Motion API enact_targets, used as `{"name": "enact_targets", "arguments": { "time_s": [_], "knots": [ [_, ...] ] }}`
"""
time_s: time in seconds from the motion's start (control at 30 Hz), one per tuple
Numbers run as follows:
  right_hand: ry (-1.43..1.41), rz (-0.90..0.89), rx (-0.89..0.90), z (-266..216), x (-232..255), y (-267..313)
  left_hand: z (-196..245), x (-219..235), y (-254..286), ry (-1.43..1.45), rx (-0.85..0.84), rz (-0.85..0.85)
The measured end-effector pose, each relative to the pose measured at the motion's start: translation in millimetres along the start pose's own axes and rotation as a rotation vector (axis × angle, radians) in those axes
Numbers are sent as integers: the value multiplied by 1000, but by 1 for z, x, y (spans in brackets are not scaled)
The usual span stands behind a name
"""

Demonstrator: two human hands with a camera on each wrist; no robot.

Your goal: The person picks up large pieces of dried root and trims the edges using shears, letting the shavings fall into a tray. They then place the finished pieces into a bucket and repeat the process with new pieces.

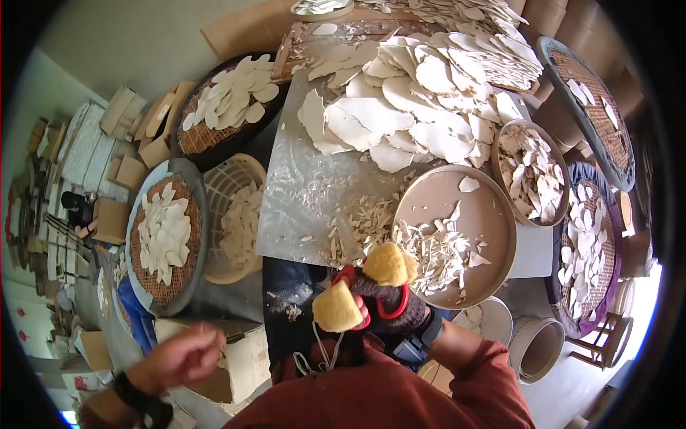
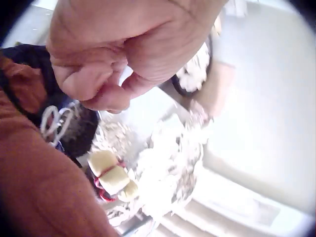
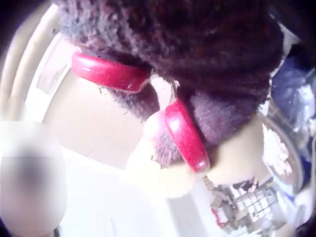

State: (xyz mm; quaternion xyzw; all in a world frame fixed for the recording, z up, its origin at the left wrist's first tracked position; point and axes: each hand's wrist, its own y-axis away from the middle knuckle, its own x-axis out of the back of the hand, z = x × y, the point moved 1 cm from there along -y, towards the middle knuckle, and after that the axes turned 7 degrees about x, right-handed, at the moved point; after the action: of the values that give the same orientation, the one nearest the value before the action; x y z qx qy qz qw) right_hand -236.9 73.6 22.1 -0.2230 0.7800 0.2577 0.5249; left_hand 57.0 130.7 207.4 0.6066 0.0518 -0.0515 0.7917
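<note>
In the head view, the left hand is raised at the lower left, bare, its fingers bent and the fingertips together. The left wrist view shows that hand close up, with nothing visible between its fingers. The right hand, in a dark fuzzy glove, grips a tool with red loop handles in front of the table's near edge. Yellow pads cover parts of the gloved hand. In the right wrist view, red loops cross the dark glove. The tool's working end is unclear.
Whitish flat pieces are heaped on the metal-topped table. A round tray of narrow strips stands by the right hand, a smaller tray beyond. Woven trays and a plastic basket stand left; a cardboard box below.
</note>
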Motion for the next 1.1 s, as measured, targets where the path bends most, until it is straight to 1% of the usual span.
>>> {"name": "enact_targets", "arguments": {
  "time_s": [0.03, 0.07, 0.13, 0.17, 0.2, 0.23, 0.27, 0.3, 0.33, 0.4, 0.47, 0.53, 0.57, 0.63, 0.67, 0.73, 0.77, 0.87, 0.9, 1.0, 1.03, 1.1],
  "knots": [
    [-294, 37, -148, 3, 8, -3, 38, -21, 7, -131, -74, 7],
    [-339, 37, -133, 0, 5, 1, 66, -33, 3, -201, -186, -12],
    [-437, 32, -82, -8, -3, 4, 118, -56, -14, -210, -366, -70],
    [-183, 46, 49, -5, 3, 7, 138, -59, -34, -245, -470, -167],
    [-49, 96, 76, -5, 8, 13, 157, -66, -54, -266, -508, -213],
    [84, 151, 102, -6, 12, 21, 175, -72, -75, -294, -516, -295],
    [215, 211, 124, -6, 15, 27, 192, -78, -99, -298, -508, -336],
    [234, 217, 188, -11, 8, 34, 206, -89, -121, -261, -504, -338],
    [309, 285, 210, -14, 9, 39, 220, -99, -145, -261, -495, -387],
    [357, 459, 251, -14, 15, 58, 243, -119, -188, -247, -473, -483],
    [480, 512, 333, -23, 17, 79, 255, -138, -228, -262, -427, -529],
    [341, 665, 291, -29, 19, 112, 262, -157, -250, -290, -389, -574],
    [187, 644, 640, -27, 10, 115, 261, -167, -259, -304, -378, -598],
    [137, 727, 1077, -18, 1, 135, 264, -180, -276, -306, -362, -658],
    [241, 849, 1159, -13, 0, 155, 266, -187, -282, -314, -381, -643],
    [231, 1090, 1266, -12, -14, 183, 272, -198, -290, -320, -442, -607],
    [251, 1196, 1299, -9, -20, 196, 278, -201, -295, -328, -477, -648],
    [316, 1439, 1304, 13, -37, 233, 291, -225, -304, -254, -609, -600],
    [326, 1497, 1291, 19, -41, 241, 297, -234, -307, -222, -653, -605],
    [317, 1593, 1229, 30, -45, 247, 318, -255, -334, -79, -680, -540],
    [318, 1604, 1202, 30, -44, 246, 327, -262, -341, -66, -641, -594],
    [317, 1608, 1148, 30, -42, 245, 335, -274, -351, -22, -518, -586]
  ]
}}
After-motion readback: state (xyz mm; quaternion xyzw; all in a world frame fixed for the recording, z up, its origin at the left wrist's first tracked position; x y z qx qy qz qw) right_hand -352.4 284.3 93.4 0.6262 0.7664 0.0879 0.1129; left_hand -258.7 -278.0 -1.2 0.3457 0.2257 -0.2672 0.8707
